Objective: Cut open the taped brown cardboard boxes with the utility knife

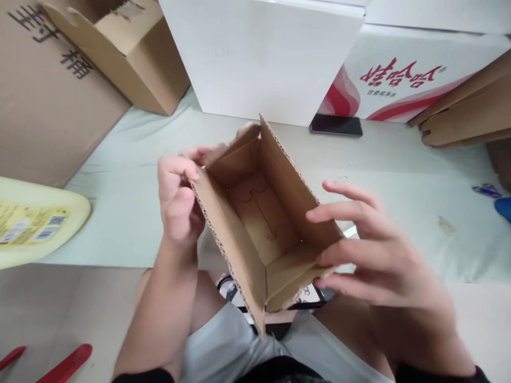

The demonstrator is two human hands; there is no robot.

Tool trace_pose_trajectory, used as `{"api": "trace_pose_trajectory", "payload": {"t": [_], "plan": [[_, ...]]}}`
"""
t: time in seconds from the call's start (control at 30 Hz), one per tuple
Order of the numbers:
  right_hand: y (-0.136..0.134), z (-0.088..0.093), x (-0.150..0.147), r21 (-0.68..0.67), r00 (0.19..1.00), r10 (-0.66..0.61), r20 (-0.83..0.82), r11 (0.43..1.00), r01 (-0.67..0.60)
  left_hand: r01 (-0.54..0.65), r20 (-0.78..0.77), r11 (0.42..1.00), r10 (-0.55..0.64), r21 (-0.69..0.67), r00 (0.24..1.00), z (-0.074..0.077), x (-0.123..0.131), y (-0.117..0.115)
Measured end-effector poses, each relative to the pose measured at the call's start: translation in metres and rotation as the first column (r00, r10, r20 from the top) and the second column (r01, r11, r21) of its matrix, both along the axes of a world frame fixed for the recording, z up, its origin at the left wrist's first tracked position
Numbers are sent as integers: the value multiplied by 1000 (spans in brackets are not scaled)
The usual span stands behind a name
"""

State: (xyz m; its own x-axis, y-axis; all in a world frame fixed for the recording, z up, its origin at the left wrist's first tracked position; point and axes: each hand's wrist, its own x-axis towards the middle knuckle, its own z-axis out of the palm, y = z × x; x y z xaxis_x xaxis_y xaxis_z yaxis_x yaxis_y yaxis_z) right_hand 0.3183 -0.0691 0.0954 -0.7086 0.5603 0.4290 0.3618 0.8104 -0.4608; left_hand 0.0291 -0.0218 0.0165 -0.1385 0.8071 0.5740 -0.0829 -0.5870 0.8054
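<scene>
An open-topped brown cardboard box [235,229] is tilted toward me above my lap, its inside bare apart from cut lines in the bottom. Its upper edges are torn and show the corrugation. My left hand [179,191] pinches the box's left wall near the far corner, thumb outside and some fingers hidden behind the card. On the other side, my right hand [367,244] has its fingers spread, with the lower ones touching the box's near right rim and the index finger lying over the right wall.
Behind the box stand a white carton [263,58] and a red-printed carton [391,80]. A phone [336,125] lies before them on the pale green cloth [120,213]. A yellow bottle [40,223] lies left; brown cartons [147,64] stand behind it. Blue scissors [489,191] are far right.
</scene>
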Motion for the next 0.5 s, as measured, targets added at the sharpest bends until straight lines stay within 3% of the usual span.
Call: {"api": "trace_pose_trajectory", "payload": {"t": [0.1,0.23,0.33,0.5], "plan": [[10,-13,0,10,990,-105,-90,994,107,43,-28,992,-40,119,999,-3,1,1],[15,-32,-3,-89,969,-208,-136,976,197,-16,-173,980,50,197,984,-10,2,6],[16,-42,0,-159,983,-147,-110,979,128,-76,-235,988,106,133,966,-15,7,7],[18,-48,10,-255,994,65,-92,963,-87,-212,-386,976,211,40,898,-16,17,0]]}}
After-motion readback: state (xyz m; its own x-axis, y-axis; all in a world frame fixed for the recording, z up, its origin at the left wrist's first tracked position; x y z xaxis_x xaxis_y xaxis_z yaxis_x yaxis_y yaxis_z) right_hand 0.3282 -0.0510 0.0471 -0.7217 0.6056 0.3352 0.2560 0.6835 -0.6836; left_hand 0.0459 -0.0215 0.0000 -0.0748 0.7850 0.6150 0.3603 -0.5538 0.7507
